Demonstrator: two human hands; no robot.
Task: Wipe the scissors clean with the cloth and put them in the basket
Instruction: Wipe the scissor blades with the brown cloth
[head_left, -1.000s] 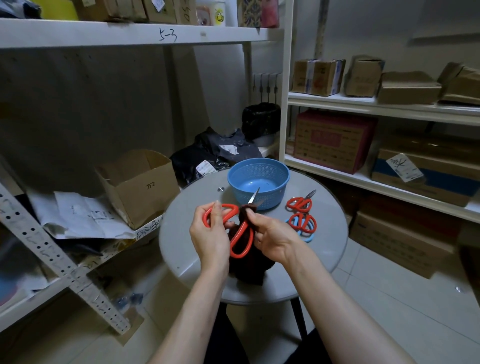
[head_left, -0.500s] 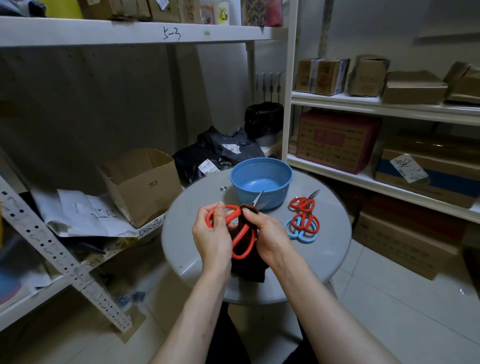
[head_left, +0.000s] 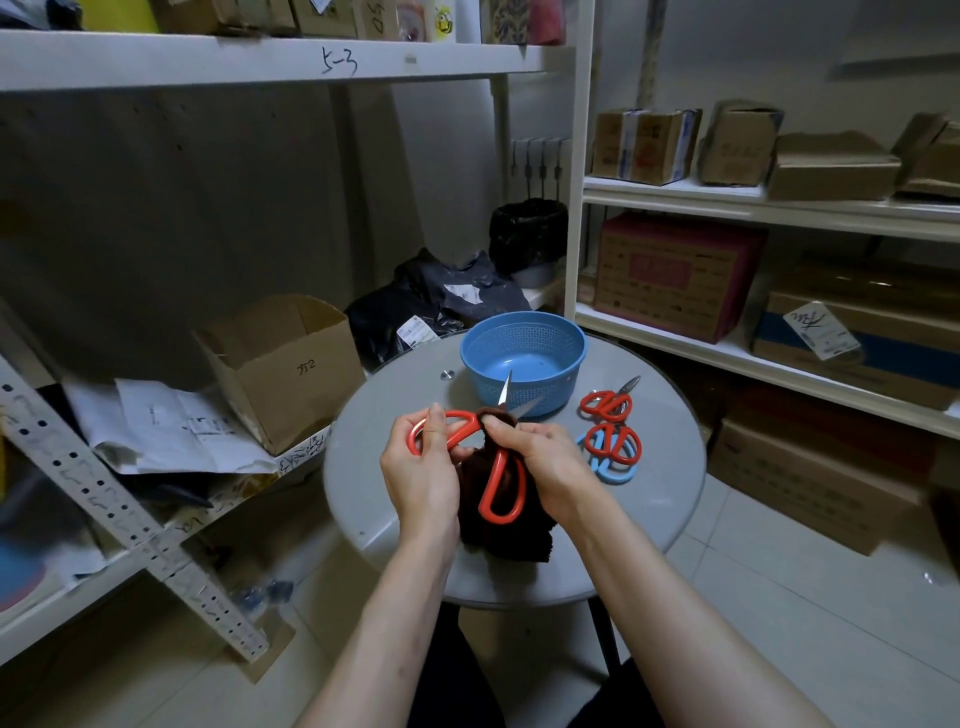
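1. The fingers (head_left: 435, 427) of the left hand (head_left: 423, 470) curl round one loop of the red-handled steel scissors (head_left: 498, 462), pinching it between thumb and forefinger.
2. The fingers (head_left: 511, 435) of the right hand (head_left: 543, 462) pinch a dark brown fleecy cloth (head_left: 501, 535) around the blades close to the pivot. The rest of the cloth hangs toward 6 o'clock.
3. The scissors are held open. From the pivot, the gripped loop lies at 9 o'clock and the free loop at 6 o'clock. One bare blade points to 12 o'clock, the other to about 2 o'clock.
4. The round blue perforated plastic basket (head_left: 522, 358) sits at 12 o'clock from both hands, just beyond the blade tips. The tips overlap its near wall in view; whether they touch it cannot be told.
5. The drop is therefore likely a short push forward along the upright blade's axis. The right hand is slightly nearer the basket, but the left has the handle and seems the better carrier.
6. At 2 to 3 o'clock from the right hand, on the round grey table (head_left: 665, 467), lie a second red pair (head_left: 605, 405) and a third red pair (head_left: 613, 441) resting on a light blue pair (head_left: 610, 472).
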